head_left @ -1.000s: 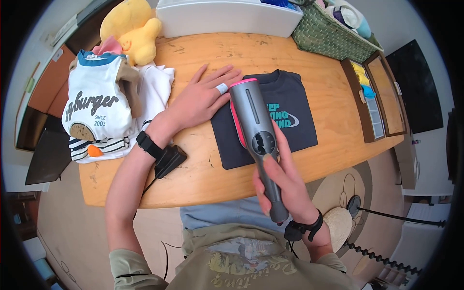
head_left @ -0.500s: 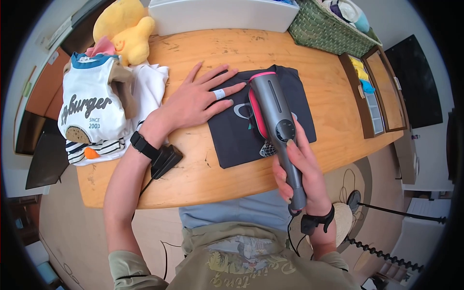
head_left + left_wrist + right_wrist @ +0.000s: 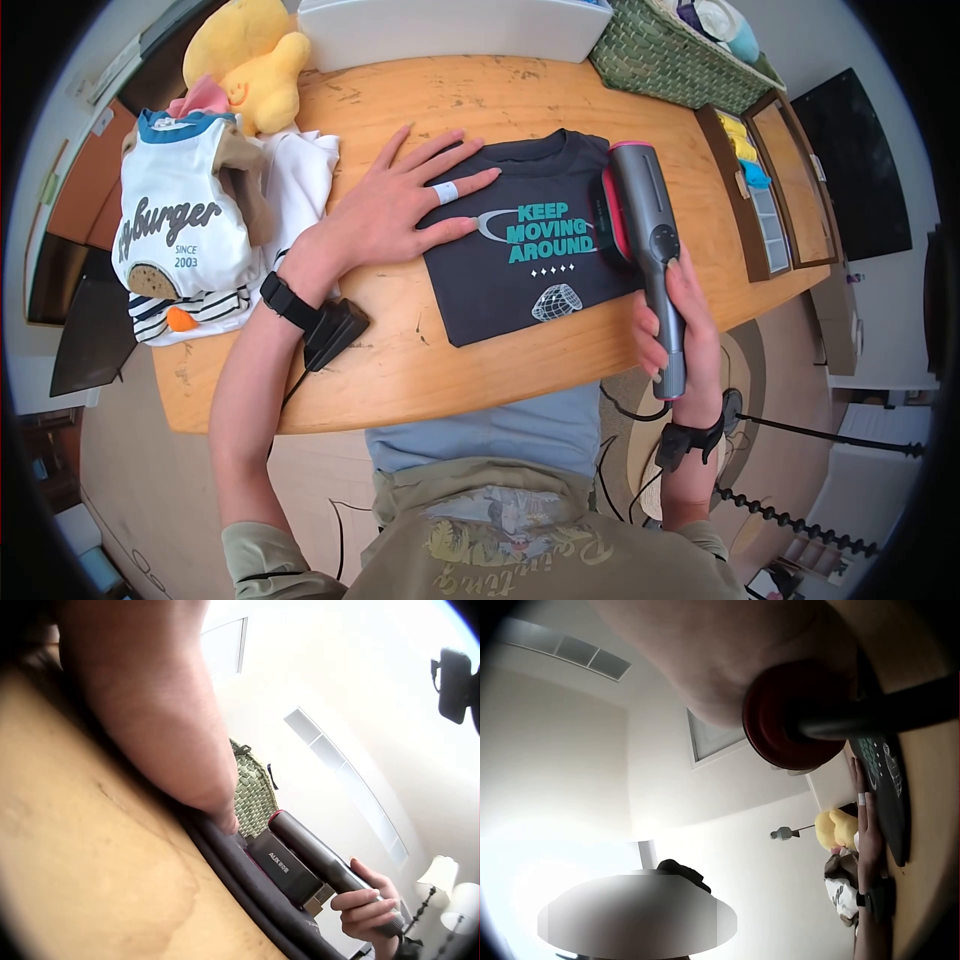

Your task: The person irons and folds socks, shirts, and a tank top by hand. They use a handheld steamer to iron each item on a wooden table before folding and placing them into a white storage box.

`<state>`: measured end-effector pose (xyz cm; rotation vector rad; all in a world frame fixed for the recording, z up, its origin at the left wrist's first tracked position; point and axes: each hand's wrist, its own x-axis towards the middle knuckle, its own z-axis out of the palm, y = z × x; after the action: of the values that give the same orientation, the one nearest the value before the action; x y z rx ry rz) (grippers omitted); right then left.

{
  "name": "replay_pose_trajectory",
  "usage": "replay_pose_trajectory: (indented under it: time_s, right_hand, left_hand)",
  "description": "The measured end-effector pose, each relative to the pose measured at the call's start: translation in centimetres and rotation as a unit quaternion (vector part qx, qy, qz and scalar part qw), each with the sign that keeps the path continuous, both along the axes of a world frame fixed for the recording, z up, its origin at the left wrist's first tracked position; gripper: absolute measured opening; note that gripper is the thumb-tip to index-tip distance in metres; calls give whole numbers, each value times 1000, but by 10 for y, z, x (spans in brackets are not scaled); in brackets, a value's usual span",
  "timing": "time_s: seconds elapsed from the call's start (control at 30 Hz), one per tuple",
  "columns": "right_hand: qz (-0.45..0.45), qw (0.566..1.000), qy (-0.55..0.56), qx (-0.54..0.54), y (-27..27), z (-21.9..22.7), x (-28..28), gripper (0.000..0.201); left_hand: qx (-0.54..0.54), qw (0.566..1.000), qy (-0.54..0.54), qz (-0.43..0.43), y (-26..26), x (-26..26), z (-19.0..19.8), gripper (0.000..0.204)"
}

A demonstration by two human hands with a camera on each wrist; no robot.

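Note:
A dark T-shirt (image 3: 490, 290), folded into a rectangle, lies on the wooden table (image 3: 390, 380) with green "KEEP MOVING AROUND" lettering facing up. My left hand (image 3: 400, 205) rests with spread fingers over the shirt's left edge, a white band round one finger. With curled fingers, my right hand (image 3: 688, 325) grips the handle of a grey handheld garment steamer (image 3: 643, 200) with a pink rim. The steamer's head is at the shirt's right edge. In the left wrist view the steamer (image 3: 319, 855) is tilted just above the folded cloth (image 3: 247, 877). Its handle end and cord (image 3: 885, 712) fill the near right wrist view.
A pile of folded clothes (image 3: 185, 215) sits at the left, a yellow plush toy (image 3: 265, 85) behind it. Along the back stand a white bin (image 3: 450, 35) and a green woven basket (image 3: 680, 60). A wooden box (image 3: 745, 205) with its lid raised is at the right.
My right hand has moved the steamer rightward across the shirt, uncovering the printed lettering. The left hand keeps lying at the shirt's left edge.

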<state>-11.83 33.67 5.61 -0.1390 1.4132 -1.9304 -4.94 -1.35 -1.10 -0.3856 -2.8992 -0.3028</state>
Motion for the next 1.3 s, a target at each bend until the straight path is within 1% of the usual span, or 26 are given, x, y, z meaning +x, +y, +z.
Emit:
replay_pose_trajectory:
  time_s: [0.07,0.17,0.3,0.43,0.47,0.57,0.67,0.7,0.77,0.83,0.93,1.03,1.07,1.3]
  right_hand:
    - [-12,1000,1,-6,4,1,-5,52]
    - [-33,999,12,-1,9,-2,-10,50]
    - [-83,995,39,27,15,-3,-10,52]
    - [-128,984,106,57,19,-7,-9,56]
    - [-134,982,120,63,18,-4,-5,60]
    - [-121,979,150,67,16,5,11,66]
    - [-77,987,129,63,9,13,36,71]
    - [-44,990,114,64,9,14,43,77]
    - [21,997,61,47,2,18,57,79]
    - [94,994,17,56,-5,23,65,80]
    - [193,980,-13,51,-17,22,72,79]
    - [225,973,-28,34,-26,11,75,78]
    - [214,976,-33,37,-27,9,75,81]
    - [109,992,-23,64,-15,9,68,76]
  left_hand:
    - [2,1000,1,0,0,0,0,58]
    - [1,1000,1,-1,0,0,-1,57]
    - [2,1000,0,2,1,1,0,57]
    - [4,1000,5,-1,-1,-1,-2,57]
    - [5,1000,6,1,0,0,-1,56]
    - [3,1000,6,3,1,1,-1,56]
    - [-9,1000,4,1,2,1,0,55]
    - [-15,1000,4,0,2,1,1,55]
    - [0,1000,2,-4,2,1,1,55]
    - [6,1000,-1,-8,2,0,2,55]
    - [2,1000,-3,-16,1,-1,2,55]
    - [-5,1000,0,-23,-1,-1,1,56]
    - [-2,1000,-2,-22,-1,-1,1,56]
    - [14,1000,-8,-10,3,0,3,54]
